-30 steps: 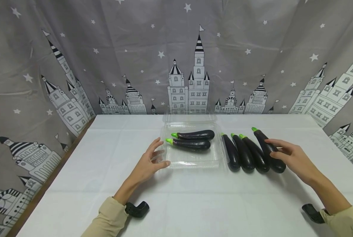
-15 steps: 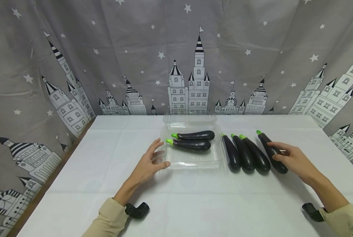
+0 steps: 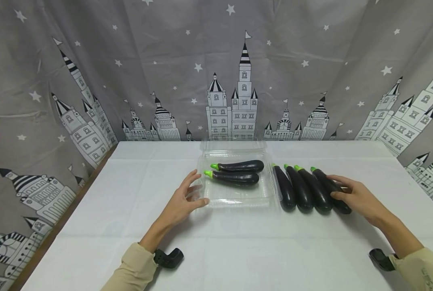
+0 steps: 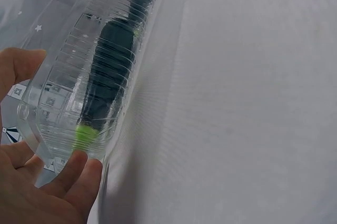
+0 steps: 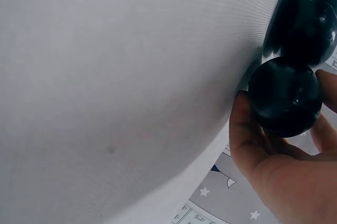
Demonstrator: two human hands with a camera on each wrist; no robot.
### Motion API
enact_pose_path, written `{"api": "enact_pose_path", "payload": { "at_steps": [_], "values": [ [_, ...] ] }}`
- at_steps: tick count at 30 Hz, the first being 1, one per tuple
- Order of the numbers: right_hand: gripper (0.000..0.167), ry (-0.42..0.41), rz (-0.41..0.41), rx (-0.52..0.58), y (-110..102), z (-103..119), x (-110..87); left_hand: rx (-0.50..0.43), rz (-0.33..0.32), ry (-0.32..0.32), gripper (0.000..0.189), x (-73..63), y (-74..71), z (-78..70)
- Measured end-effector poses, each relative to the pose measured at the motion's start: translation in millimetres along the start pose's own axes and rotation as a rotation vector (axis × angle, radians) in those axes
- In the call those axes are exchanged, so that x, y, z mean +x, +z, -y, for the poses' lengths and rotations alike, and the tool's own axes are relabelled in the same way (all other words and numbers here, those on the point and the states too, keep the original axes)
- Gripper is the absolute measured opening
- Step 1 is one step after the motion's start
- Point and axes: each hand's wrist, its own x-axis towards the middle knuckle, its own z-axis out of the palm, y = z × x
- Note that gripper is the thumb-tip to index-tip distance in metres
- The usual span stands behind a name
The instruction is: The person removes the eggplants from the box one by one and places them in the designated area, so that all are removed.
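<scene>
My left hand [image 3: 183, 202] holds the left end of a clear plastic clamshell box [image 3: 234, 194], its thumb at the front corner. In the left wrist view, fingertips touch the box's ribbed wall [image 4: 63, 87]. Two dark eggplants with bright green stems, a rear eggplant [image 3: 242, 166] and a front eggplant [image 3: 234, 178], lie in the box. My right hand [image 3: 358, 198] grips the rightmost eggplant [image 3: 325, 180] of a row beside the box, thumb and fingers on either side. The right wrist view shows this eggplant's round end [image 5: 284, 97] against its neighbour [image 5: 308, 29].
Three more eggplants, including a middle eggplant [image 3: 299, 190], lie side by side right of the box. The box's lid [image 3: 234, 144] lies back toward the grey castle-print curtain [image 3: 165, 60]. A white cloth [image 3: 238, 250] covers the table.
My right hand first shifted the rightmost eggplant slightly right, opening a gap, then slid it left against its neighbour. My left hand and the box stay put.
</scene>
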Motion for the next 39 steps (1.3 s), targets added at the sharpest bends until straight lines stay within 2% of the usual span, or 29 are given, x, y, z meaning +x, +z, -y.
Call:
{"api": "enact_pose_path", "payload": {
  "at_steps": [3,12,21,39],
  "values": [
    [0.055,-0.003,-0.011,-0.013,-0.1,-0.6,-0.9,-0.003,0.001,0.000,0.084,-0.2,0.5,-1.1],
    [0.057,0.058,-0.017,-0.048,0.1,-3.8,-5.4,-0.025,0.010,0.001,0.086,-3.0,1.3,-1.4],
    [0.049,0.040,-0.052,-0.114,0.3,-3.2,-6.7,-0.020,0.007,0.000,0.086,-2.3,1.0,-1.4],
    [0.051,0.042,-0.046,-0.119,-1.6,-4.3,-6.2,-0.027,0.007,0.006,0.086,-1.5,0.2,-3.8]
  ]
}}
